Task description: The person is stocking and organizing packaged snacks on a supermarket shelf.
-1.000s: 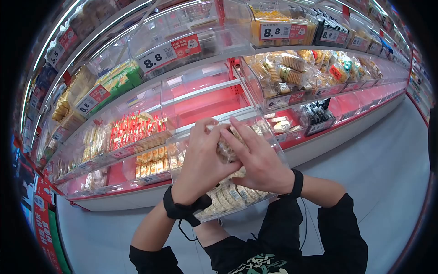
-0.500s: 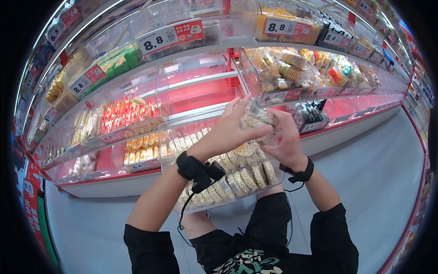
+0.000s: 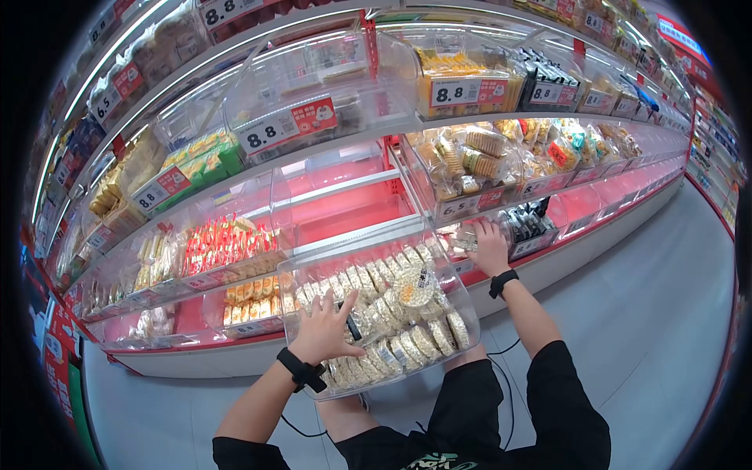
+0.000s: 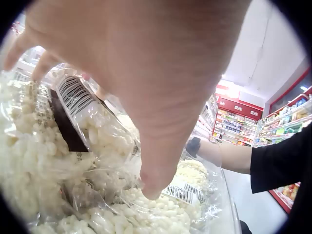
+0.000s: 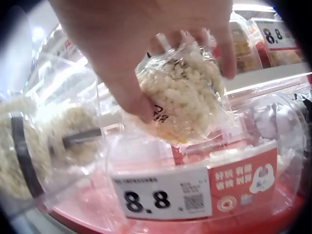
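A clear bin (image 3: 462,294) full of wrapped puffed-rice cakes (image 3: 384,313) stands at the shelf's front, above the person's legs. The left hand (image 3: 323,327) rests with spread fingers on the cakes at its left side; in the left wrist view the hand (image 4: 146,63) lies over wrapped cakes (image 4: 97,126) with barcodes. The right hand (image 3: 489,247) is at the lower shelf, right of the bin. In the right wrist view the hand (image 5: 146,53) grips a wrapped cake (image 5: 183,97) between thumb and fingers, above an 8.8 price label (image 5: 163,195).
Bagged biscuits (image 3: 482,160) fill a bin above the right hand, with black packets (image 3: 529,223) beside it. Red-wrapped snacks (image 3: 231,247) stand left. A bare shelf section (image 3: 345,211) lies behind the bin. Grey floor (image 3: 611,290) runs along the right.
Both hands were together above the bin around a wrapped cake. They have parted: the left moved down onto the cakes, the right moved right to the lower shelf with a cake.
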### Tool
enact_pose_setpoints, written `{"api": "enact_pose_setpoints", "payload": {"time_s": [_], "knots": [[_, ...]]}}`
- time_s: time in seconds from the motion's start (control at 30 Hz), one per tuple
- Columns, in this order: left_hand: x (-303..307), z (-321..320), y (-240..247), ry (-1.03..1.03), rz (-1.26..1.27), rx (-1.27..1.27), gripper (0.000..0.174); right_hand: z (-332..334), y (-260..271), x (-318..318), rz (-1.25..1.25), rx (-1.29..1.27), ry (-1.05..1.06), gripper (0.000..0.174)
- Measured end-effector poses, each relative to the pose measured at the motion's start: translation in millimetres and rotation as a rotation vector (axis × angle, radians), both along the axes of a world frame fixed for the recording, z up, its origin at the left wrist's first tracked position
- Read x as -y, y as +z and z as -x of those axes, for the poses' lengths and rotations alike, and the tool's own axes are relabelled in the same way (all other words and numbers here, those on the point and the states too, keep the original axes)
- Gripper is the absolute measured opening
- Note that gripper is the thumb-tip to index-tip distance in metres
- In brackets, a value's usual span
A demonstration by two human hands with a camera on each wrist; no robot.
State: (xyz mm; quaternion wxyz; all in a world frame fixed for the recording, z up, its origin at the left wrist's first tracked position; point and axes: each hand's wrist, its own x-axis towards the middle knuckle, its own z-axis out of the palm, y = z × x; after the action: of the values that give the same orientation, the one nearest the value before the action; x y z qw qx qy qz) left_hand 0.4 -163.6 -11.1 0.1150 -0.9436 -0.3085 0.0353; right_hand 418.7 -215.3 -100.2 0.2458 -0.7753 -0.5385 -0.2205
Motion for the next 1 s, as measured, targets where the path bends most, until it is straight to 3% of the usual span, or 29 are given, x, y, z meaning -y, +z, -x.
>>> {"api": "enact_pose_setpoints", "payload": {"time_s": [0.1,0.2,0.23,0.33,0.43,0.47,0.53,0.6,0.73,0.83,0.93,1.0], "knots": [[-5,5,7,0.064,0.169,-0.027,0.126,-5,-47,-25,-0.155,-0.091,-0.121,0.072],[-10,13,13,0.067,0.261,0.039,0.124,2,-52,-30,-0.231,-0.106,0.131,0.056],[-10,14,15,0.083,0.301,0.050,0.123,0,-50,-30,-0.240,-0.177,0.129,0.049],[-12,22,6,0.030,0.251,0.148,0.117,11,-2,-12,-0.238,-0.464,0.106,0.027],[0,20,24,0.016,0.195,0.198,0.114,42,55,10,-0.244,-0.772,0.294,0.023],[0,18,28,-0.006,0.173,0.238,0.114,62,83,24,-0.151,-0.743,0.390,0.023],[3,13,40,-0.060,0.092,0.332,0.112,80,99,32,-0.026,-0.251,0.738,0.039],[5,4,59,-0.114,0.099,0.404,0.110,108,104,39,0.225,0.043,0.799,0.070],[12,-15,84,-0.171,0.070,0.494,0.108,122,83,29,0.353,0.422,0.699,0.105],[16,-19,90,-0.163,0.055,0.495,0.108,125,87,27,0.611,0.190,0.686,0.100],[14,-18,82,-0.155,0.075,0.482,0.109,128,89,33,0.575,0.120,0.649,0.093],[11,-15,76,-0.152,0.099,0.479,0.109,127,86,36,0.407,0.176,0.696,0.086]]}}
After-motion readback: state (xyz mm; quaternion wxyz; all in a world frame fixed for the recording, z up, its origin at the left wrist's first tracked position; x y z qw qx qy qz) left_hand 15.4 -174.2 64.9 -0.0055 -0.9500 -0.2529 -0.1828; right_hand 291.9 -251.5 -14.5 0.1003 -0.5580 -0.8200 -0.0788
